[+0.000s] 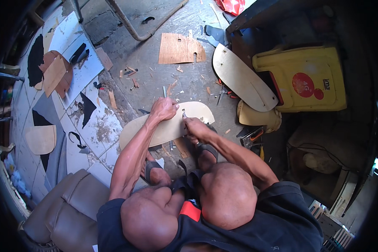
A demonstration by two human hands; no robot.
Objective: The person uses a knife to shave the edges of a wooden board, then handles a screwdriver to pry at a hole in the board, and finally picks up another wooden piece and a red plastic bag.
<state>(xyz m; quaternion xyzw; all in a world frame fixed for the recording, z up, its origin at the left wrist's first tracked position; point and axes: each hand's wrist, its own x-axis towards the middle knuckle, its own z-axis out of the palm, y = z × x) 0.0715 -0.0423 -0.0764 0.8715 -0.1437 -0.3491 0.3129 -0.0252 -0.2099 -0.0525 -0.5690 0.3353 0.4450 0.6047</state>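
Observation:
An oblong cream board with rounded ends lies across in front of me, near my sandalled feet. My left hand is closed at its far edge, fingers curled on the board; a thin metal bar sticks out beyond it, and whether the fingers grip that bar too is unclear. My right hand grips a small pointed tool, its tip at a small notch in the board. A jagged cut-out shows at the board's right end. Metal strips and a wood scrap lie under the near edge.
A second board leans by a yellow plastic case at right, near a staple gun. A plywood piece and bent metal tube lie ahead. Scraps cover white tiles at left, beside a brown padded seat.

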